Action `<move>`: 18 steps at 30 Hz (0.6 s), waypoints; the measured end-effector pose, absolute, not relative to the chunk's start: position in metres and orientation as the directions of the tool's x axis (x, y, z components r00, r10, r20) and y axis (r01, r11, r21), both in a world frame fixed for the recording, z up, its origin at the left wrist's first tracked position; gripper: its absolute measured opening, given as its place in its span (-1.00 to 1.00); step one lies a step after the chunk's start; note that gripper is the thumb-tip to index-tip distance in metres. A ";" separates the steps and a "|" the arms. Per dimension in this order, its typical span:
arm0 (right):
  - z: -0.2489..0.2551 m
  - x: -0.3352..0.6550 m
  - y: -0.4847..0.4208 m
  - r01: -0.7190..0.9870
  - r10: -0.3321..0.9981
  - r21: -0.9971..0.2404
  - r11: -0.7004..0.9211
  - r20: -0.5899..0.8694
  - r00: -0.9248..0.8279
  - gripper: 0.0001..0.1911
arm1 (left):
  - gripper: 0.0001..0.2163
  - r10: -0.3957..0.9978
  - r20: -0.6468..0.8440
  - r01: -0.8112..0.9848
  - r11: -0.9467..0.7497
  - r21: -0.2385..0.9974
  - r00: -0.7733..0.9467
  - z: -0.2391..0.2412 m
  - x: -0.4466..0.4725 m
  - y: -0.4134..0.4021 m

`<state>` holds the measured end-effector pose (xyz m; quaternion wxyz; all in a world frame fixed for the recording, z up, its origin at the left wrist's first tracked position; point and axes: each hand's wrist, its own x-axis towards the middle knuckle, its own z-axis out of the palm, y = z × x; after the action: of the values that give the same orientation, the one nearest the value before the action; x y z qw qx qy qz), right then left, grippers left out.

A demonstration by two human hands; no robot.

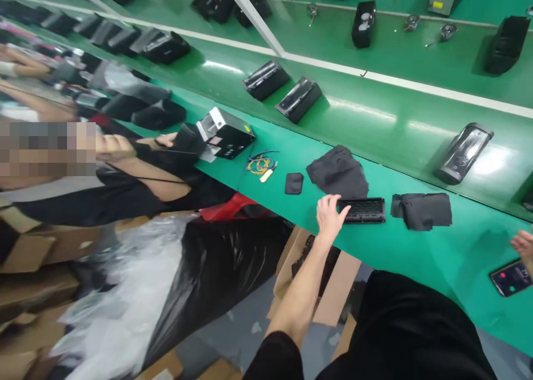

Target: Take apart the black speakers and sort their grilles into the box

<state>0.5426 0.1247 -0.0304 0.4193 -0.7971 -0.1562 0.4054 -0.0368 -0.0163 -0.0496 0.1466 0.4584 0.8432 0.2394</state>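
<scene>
My left hand [328, 216] is at the left end of a black slotted plastic panel [364, 210] lying on the green bench. Its thumb reaches over the panel's near left part, and the fingers close round that end. At the right edge of the view, my right hand [523, 249] is partly cut off. Its curled fingers are at a smartphone [510, 279] with a lit screen, covering its right end. Black cloth-like sheets [425, 209] lie to the right of the panel. A larger pile of black sheets [339, 169] lies just behind it.
A small black pad [293, 183], coiled wires [261, 164] and a black-and-silver box [227, 133] stand leftward. Speaker housings [464, 152] sit on the green surface behind. Below are an open carton [327, 280] and a black plastic bag [225, 258]. A co-worker's arm [145, 174] is at left.
</scene>
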 end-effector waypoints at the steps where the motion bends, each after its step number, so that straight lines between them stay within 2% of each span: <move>1: -0.031 0.525 0.105 -0.046 0.649 -0.798 -0.601 -0.521 0.554 -0.50 | -0.75 0.902 -0.019 0.793 0.389 0.470 -0.431 -0.052 -0.043 -0.005; 3: -0.031 0.486 0.069 0.075 0.724 -0.779 -0.622 -0.537 0.433 -0.36 | -0.88 0.967 -0.019 0.882 0.239 0.407 -0.253 -0.055 -0.057 0.014; 5: -0.033 0.448 0.044 0.248 0.779 -0.747 -0.617 -0.534 0.330 -0.31 | -0.96 0.991 0.030 0.892 0.106 0.440 -0.133 -0.052 -0.070 0.024; 7: -0.035 0.414 0.035 0.442 0.847 -0.727 -0.526 -0.493 0.198 -0.29 | -0.88 0.990 0.128 0.865 -0.021 0.501 -0.051 -0.042 -0.082 0.027; 9: -0.037 0.384 0.039 0.554 0.890 -0.714 -0.427 -0.440 0.119 -0.30 | -0.80 0.978 0.209 0.811 -0.103 0.576 -0.025 -0.028 -0.087 0.024; 11: -0.037 0.359 0.053 0.650 0.909 -0.665 -0.368 -0.403 0.102 -0.35 | -0.75 0.976 0.215 0.744 -0.124 0.657 -0.027 -0.012 -0.078 0.016; 15: -0.032 0.327 0.083 0.866 0.896 -0.412 -0.283 -0.435 0.086 -0.55 | -0.72 0.997 0.055 0.557 -0.074 0.827 0.051 0.000 -0.015 -0.008; 18: -0.022 0.326 0.091 0.899 0.897 -0.373 -0.231 -0.440 0.048 -0.67 | -0.72 0.985 -0.077 0.392 0.011 0.920 0.155 -0.016 0.048 -0.022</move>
<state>0.3260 0.0910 -0.0220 -0.0015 -0.7239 -0.6201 0.3023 0.0482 -0.0225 -0.0163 0.4418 0.6182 0.5569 0.3354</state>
